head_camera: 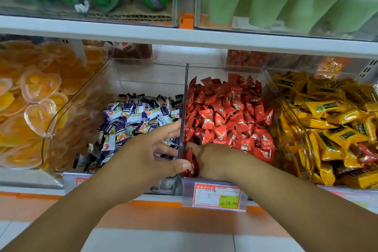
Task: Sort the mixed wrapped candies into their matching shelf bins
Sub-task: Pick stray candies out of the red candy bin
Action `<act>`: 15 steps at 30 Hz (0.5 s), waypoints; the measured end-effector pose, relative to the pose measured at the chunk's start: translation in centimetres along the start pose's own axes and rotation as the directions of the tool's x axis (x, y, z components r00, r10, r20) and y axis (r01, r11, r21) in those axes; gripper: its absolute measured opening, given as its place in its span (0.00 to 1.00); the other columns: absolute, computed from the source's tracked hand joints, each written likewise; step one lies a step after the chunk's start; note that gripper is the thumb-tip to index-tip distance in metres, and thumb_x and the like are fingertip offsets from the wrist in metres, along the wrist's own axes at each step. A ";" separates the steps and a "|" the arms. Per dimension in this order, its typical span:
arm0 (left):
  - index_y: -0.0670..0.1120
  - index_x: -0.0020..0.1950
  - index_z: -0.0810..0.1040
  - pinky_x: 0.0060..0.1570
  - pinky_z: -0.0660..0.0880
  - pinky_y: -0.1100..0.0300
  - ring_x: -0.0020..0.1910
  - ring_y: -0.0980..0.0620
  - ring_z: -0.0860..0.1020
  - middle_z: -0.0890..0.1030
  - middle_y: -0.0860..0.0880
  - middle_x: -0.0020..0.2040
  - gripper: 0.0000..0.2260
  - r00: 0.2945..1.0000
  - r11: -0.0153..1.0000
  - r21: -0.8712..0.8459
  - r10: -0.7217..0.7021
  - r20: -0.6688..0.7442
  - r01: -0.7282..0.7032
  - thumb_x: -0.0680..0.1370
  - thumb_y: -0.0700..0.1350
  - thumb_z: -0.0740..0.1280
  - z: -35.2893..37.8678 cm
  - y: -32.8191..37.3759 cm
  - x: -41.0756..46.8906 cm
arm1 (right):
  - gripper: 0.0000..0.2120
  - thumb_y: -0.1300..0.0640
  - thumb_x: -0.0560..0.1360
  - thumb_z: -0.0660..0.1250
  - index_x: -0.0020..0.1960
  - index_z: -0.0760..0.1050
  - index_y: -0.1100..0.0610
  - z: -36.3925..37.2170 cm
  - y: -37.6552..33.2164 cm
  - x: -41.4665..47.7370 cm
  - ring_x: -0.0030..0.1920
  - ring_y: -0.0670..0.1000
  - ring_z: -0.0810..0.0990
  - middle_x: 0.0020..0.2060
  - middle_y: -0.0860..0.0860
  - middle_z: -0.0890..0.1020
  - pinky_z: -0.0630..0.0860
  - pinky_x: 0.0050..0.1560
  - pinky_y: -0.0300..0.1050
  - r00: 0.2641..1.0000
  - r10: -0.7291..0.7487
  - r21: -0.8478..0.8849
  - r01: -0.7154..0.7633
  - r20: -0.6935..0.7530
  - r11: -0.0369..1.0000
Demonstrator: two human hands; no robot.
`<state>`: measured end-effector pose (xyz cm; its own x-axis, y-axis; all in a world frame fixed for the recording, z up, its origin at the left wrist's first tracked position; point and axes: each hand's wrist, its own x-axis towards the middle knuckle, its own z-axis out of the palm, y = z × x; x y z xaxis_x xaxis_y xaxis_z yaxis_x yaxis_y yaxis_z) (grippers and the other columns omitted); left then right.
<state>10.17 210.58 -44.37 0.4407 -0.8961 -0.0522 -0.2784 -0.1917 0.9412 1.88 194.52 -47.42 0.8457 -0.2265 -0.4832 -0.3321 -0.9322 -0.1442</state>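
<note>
Left hand (pixel 147 149) is spread over the purple-and-white candies (pixel 135 116). The red candies (pixel 221 112) lie just right, past the clear divider (pixel 184 96). Right hand (pixel 216 159) is nearer, dug in there, grip hidden.

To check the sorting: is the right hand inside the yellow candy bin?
No, the right hand reaches into the red-candy bin.

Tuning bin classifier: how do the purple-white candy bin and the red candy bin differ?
Wrappers: purple-white bin holds purple-and-white packets, red bin holds red packets.
Fill: red bin is heaped higher than purple-white bin.
Hands: left hand lies spread over purple-white bin, right hand sits in red bin.
Both clear plastic, side by side.
</note>
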 end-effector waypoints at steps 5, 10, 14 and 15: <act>0.76 0.62 0.67 0.46 0.80 0.63 0.52 0.70 0.77 0.73 0.78 0.55 0.32 1.000 1.000 -0.006 0.000 -0.012 0.000 0.70 0.46 0.75 0.0 0.1 0.0 | 0.26 0.54 0.73 0.70 0.69 0.68 0.52 -0.4 0.6 -0.3 0.57 0.57 0.75 0.59 0.57 0.75 0.66 0.45 0.39 0.993 -0.078 0.047 0.082 -0.087 0.996; 0.75 0.65 0.67 0.48 0.80 0.63 0.53 0.69 0.77 0.74 0.75 0.58 0.33 1.000 1.000 0.006 0.007 0.003 -0.007 0.67 0.50 0.76 -0.2 -0.2 0.0 | 0.13 0.59 0.70 0.73 0.53 0.77 0.51 -2.0 1.9 -1.5 0.43 0.51 0.78 0.50 0.52 0.80 0.71 0.42 0.38 0.962 -0.046 0.287 0.126 -0.269 0.950; 0.79 0.61 0.65 0.41 0.76 0.73 0.51 0.74 0.75 0.70 0.83 0.50 0.33 1.000 0.999 0.024 0.025 0.009 -0.025 0.70 0.47 0.75 -0.4 -0.1 0.0 | 0.08 0.63 0.72 0.71 0.42 0.76 0.51 -4.2 3.5 -3.4 0.31 0.52 0.79 0.41 0.52 0.80 0.82 0.31 0.48 0.943 0.063 0.594 0.154 -0.327 0.790; 0.82 0.56 0.65 0.40 0.75 0.74 0.51 0.75 0.75 0.70 0.84 0.49 0.32 1.000 0.999 0.032 0.024 0.013 -0.024 0.70 0.47 0.75 -0.3 0.1 0.0 | 0.07 0.62 0.72 0.71 0.42 0.77 0.50 -4.6 3.9 -3.7 0.30 0.52 0.79 0.40 0.51 0.79 0.82 0.31 0.50 0.922 0.099 0.612 0.165 -0.374 0.773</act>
<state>10.40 210.70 -44.18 0.4227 -0.9056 -0.0343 -0.3163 -0.1829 0.9308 -0.58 190.40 -42.22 0.9034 -0.4064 -0.1371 -0.3726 -0.5854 -0.7201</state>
